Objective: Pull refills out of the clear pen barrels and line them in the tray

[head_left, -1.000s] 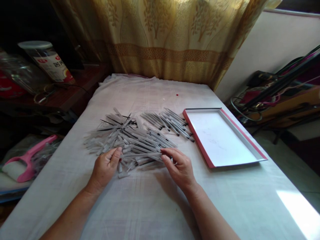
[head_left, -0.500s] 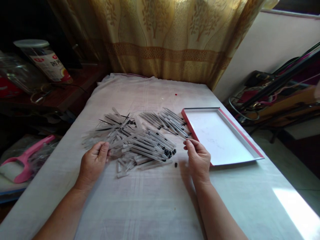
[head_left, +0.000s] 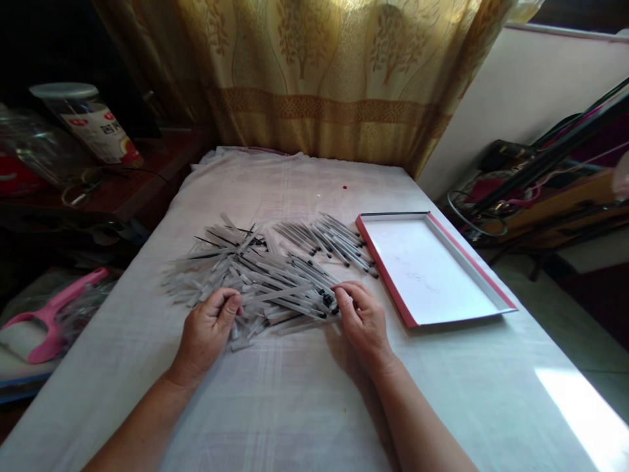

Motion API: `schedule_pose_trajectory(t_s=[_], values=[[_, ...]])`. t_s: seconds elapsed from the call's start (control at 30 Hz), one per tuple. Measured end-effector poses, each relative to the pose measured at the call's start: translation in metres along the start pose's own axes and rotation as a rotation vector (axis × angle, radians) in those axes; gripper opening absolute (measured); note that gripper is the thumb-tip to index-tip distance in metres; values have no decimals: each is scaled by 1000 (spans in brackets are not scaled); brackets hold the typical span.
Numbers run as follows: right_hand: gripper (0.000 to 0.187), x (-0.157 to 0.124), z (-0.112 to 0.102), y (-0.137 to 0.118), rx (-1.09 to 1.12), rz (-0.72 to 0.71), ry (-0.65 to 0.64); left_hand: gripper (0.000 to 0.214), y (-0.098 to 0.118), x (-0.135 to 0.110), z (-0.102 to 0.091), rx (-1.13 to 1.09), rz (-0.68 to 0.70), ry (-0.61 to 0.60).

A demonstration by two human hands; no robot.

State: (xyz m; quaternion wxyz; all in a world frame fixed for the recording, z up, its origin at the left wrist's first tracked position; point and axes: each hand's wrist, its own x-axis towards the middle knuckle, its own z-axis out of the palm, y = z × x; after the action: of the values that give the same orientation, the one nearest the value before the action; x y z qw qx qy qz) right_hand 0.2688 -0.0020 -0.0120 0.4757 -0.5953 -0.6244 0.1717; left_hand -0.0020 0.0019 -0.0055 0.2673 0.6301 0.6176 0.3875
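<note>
My left grip [head_left: 209, 328] curls onto the near edge of the heap of sticks [head_left: 265, 275] in the middle of the counter [head_left: 295, 406]. My right grip [head_left: 363, 318] bends down on their black-tipped ends. Whether either is clamped on a stick I cannot tell. To do this well, I judge, the left should steady the heap while the right teases out one stick by its tip, not a bunch, so nothing scatters toward the tray [head_left: 384, 274] just beside.
</note>
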Motion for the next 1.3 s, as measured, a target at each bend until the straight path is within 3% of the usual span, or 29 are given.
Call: schedule_pose_trajectory(t_s=[0.23,0.33,0.53,0.67,0.73,0.83,0.9,1.07,1.3], values=[[41,-8,4,-19,201,77,-293,33,7,-8,3,57,96,-43],[42,-8,6,-21,301,154,-310,35,7,-8,3,95,160,-40],[45,-7,11,-25,410,265,-254,34,9,-6,7,218,466,-49],[44,-10,12,-26,456,246,-226,40,5,-4,5,333,485,-15],[39,-10,7,-22,438,188,-133,44,-3,-1,0,285,368,11],[22,-5,-3,-9,351,116,168,51,-13,7,-9,124,73,86],[19,-1,-8,1,249,60,231,50,-14,11,-10,76,3,140],[21,3,1,12,-12,-81,79,41,-7,13,-3,231,185,194],[27,15,9,13,-210,-115,-40,37,-18,11,-4,458,343,198]])
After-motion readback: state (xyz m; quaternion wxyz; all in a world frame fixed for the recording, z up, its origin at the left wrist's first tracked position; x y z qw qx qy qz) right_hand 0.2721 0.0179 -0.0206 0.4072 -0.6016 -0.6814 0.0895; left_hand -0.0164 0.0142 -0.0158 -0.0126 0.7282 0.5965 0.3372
